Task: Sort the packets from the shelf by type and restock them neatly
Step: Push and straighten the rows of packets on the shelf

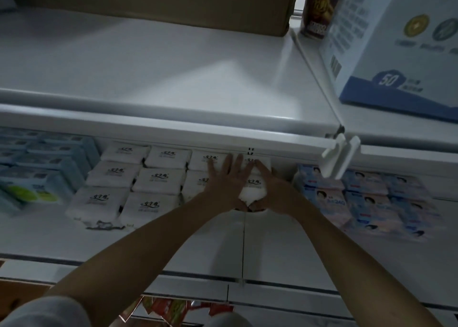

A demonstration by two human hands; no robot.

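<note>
Several white tissue packets [158, 180] with dark script logos lie in rows on the middle shelf [272, 242]. My left hand [224, 178] lies flat, fingers spread, on the packets in the right-hand column. My right hand [271, 190] cups the right side of one white packet [252, 193] at the front of that column, thumbs of both hands meeting under it. Pale blue packets [49, 163] are stacked at the left, and pink-and-blue packets [366, 197] with printed faces lie at the right.
The upper shelf [173, 79] overhangs the packets, its front rail close above my fingers. On it stand a cardboard box [173, 2], a dark can [317, 9] and a blue-white carton [401, 44]. White price-tag clips [339, 153] jut out. Red packets [171, 309] show below.
</note>
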